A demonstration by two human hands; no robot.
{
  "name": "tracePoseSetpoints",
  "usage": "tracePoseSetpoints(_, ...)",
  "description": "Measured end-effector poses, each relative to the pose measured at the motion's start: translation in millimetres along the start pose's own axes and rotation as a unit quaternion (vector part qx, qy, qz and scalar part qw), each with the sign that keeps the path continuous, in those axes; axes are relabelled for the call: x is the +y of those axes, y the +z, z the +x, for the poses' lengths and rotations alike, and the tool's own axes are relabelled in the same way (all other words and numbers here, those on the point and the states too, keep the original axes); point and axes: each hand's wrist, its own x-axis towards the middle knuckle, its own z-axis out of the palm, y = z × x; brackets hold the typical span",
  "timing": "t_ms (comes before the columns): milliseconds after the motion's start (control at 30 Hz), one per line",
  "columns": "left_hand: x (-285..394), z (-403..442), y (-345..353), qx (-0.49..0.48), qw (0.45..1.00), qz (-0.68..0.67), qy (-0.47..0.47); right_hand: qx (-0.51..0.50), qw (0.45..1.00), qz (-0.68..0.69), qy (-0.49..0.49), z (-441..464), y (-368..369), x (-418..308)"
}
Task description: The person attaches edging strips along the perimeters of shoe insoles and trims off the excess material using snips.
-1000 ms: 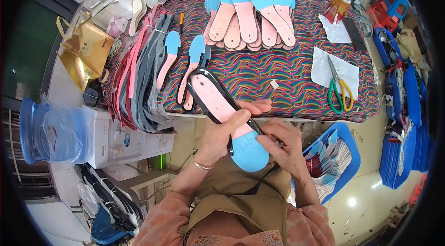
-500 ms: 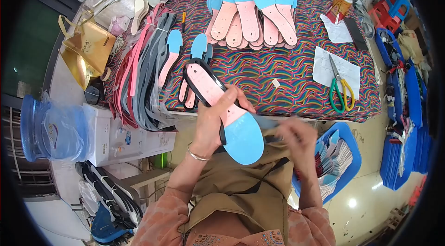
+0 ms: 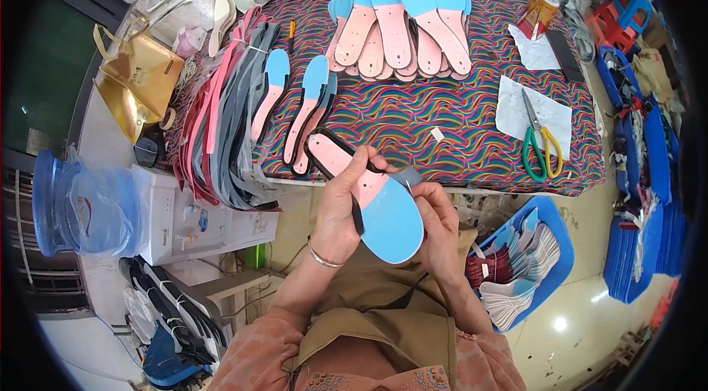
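My left hand point(image 3: 341, 207) is closed around the middle of a pink and blue insole point(image 3: 394, 221), its blue end tilted down towards me. Black edging runs round the pink heel end and along the side near my palm. At the insole's right edge, my right hand point(image 3: 436, 225) is closed, thumb and fingers pinching a short dark grey strip point(image 3: 407, 177). Its fingertips are partly hidden behind the insole. Beyond my left hand, similar edged insoles point(image 3: 306, 107) lie on the patterned tablecloth point(image 3: 383, 111).
A fanned pile of insoles point(image 3: 391, 22) covers the table's back. Bundled strips point(image 3: 243, 111) lie at left. On the right, scissors point(image 3: 542, 137) rest on paper, near a bottle point(image 3: 542, 4) and a phone point(image 3: 564, 52). A blue basket point(image 3: 557, 243) of insoles stands below.
My right hand has moved left, from beside the insole to its edge, with the grey strip. The insole has lowered slightly in my left hand.
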Motion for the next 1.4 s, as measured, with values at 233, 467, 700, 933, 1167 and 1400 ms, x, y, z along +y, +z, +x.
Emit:
tracePoseSetpoints(233,-8.1,-2.0,-6.1,-0.016,1.0,0.022,-0.001,0.003,0.999,-0.001,-0.038,1.9,-8.5,9.5)
tracePoseSetpoints(467,-7.8,-8.8,3.0,-0.008,0.996,0.085,0.006,0.014,0.98,-0.165,-0.111,7.2,-7.4,-26.6)
tracePoseSetpoints(700,-10.6,-12.7,5.8,-0.077,0.984,0.153,0.051,-0.102,0.836,-0.49,-0.226,17.8,-26.7,-44.1)
tracePoseSetpoints(933,-15.1,-7.1,2.8,-0.139,0.947,0.232,0.173,-0.064,0.914,-0.371,-0.151,2.6,-25.2,-37.1)
tracePoseSetpoints(1167,-11.6,0.1,-2.7,-0.235,0.892,0.287,0.26,-0.069,0.985,-0.146,0.052,10.1,-33.3,-34.7)
tracePoseSetpoints(1400,-21.3,0.3,-4.7,-0.255,0.906,0.281,0.189,-0.138,0.853,-0.473,-0.174,14.4,-27.2,-36.4)
